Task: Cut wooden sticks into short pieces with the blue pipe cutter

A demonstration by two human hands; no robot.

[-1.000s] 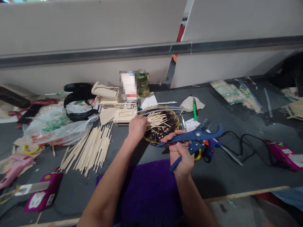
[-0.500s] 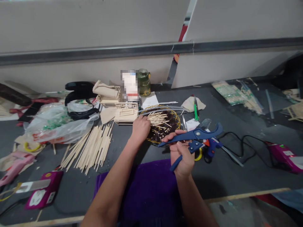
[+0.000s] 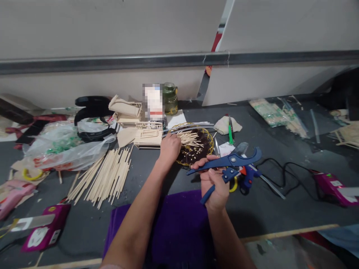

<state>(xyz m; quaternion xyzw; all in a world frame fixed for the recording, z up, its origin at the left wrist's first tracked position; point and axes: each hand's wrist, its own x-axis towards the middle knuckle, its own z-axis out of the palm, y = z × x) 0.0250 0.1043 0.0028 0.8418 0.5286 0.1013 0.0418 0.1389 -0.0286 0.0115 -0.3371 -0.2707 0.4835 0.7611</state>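
Fingers of the left hand curl down over the near-left rim of a wire basket, closed on the ends of the short sticks heaped there; whether they actually pinch one I cannot tell, since the knuckles hide the tips. The short sticks lie fanned with their long axes running away to the right of that hand, across the basket. The right hand is wrapped tight around the lower handle of a blue cutter, its thumb on the upper handle, the open hooked head pointing right and slightly up. The left hand is the nearer one to the basket (the right hand hangs just beside its front rim, apart from it). A pile of long sticks lies left of the forearm, and a small stick frame sits just beyond the left hand's knuckles. Nothing stands between the two hands; a glue gun and its black cord lie right of the cutter.
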